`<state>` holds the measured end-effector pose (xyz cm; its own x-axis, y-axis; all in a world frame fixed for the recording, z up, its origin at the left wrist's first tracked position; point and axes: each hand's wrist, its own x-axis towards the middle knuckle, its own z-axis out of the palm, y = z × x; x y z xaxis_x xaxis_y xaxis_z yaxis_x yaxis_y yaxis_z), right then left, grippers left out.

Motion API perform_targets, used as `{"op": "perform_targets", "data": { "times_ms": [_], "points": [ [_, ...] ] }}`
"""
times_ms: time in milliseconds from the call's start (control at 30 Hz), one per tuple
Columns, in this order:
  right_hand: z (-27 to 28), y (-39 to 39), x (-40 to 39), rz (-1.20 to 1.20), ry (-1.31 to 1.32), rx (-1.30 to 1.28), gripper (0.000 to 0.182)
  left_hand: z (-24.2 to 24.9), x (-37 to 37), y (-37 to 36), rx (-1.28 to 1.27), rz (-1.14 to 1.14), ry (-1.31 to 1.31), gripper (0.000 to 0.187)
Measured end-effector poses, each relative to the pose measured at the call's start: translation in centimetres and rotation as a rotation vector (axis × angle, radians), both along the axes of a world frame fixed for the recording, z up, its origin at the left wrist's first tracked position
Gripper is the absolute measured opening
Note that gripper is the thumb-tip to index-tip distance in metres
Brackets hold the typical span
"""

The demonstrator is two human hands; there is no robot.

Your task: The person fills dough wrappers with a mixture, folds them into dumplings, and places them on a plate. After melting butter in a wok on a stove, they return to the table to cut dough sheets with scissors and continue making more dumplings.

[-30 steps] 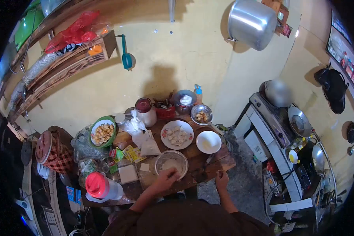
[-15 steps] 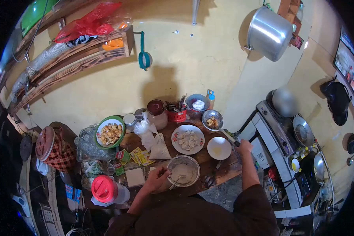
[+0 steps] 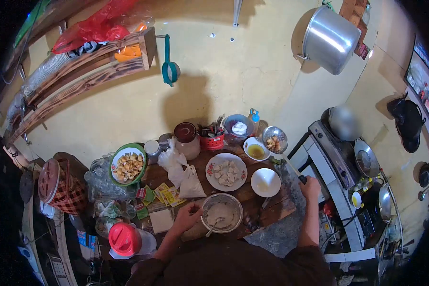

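My right hand [image 3: 311, 187] is closed round the dark handle of a skimmer [image 3: 275, 139], whose perforated bowl carries browned fried pieces. The skimmer is raised beside a small white bowl [image 3: 256, 151] with yellowish oil in it. My left hand [image 3: 188, 217] hovers at the left rim of a mixing bowl [image 3: 237, 220], fingers loosely curled and a little apart, with nothing visible in them. Pale batter and a spoon [image 3: 215, 226] are in that bowl. Behind it, a floral plate [image 3: 214, 182] bears pale raw-looking pieces. A white bowl [image 3: 266, 182] stands to its right.
A green-rimmed basin [image 3: 143, 176] holds a plate of browned pieces at the left. Flour bags [image 3: 192, 183], seasoning packets [image 3: 169, 194] and a red-lidded jug [image 3: 125, 239] stand nearby. The stove [image 3: 336, 155] is at the right; a large pot [image 3: 331, 40] hangs above.
My right hand has moved slightly right and down, and the skimmer has shifted right, uncovering the small bowl of oil. My left hand stays beside the mixing bowl. The view has shifted slightly.
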<state>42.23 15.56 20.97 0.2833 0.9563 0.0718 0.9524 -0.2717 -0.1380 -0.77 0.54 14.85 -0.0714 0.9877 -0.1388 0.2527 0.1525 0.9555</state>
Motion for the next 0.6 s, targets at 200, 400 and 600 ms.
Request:
{"op": "perform_targets", "data": {
  "times_ms": [200, 400, 600],
  "points": [
    [1.0, -3.5, 1.2, -0.030, -0.005, 0.080, 0.032, -5.1, -0.4, 0.0, -0.001, 0.094, 0.198, 0.032],
    [-1.1, -8.4, 3.3, 0.036, -0.060, 0.015, 0.032, -9.2, -0.2, -0.5, -0.174, 0.112, 0.221, 0.053],
    [-0.6, -12.0, 1.7, -0.014, -0.046, -0.135, 0.032, -15.6, 0.7, 0.2, -0.291, 0.087, -0.183, 0.054]
  ]
}}
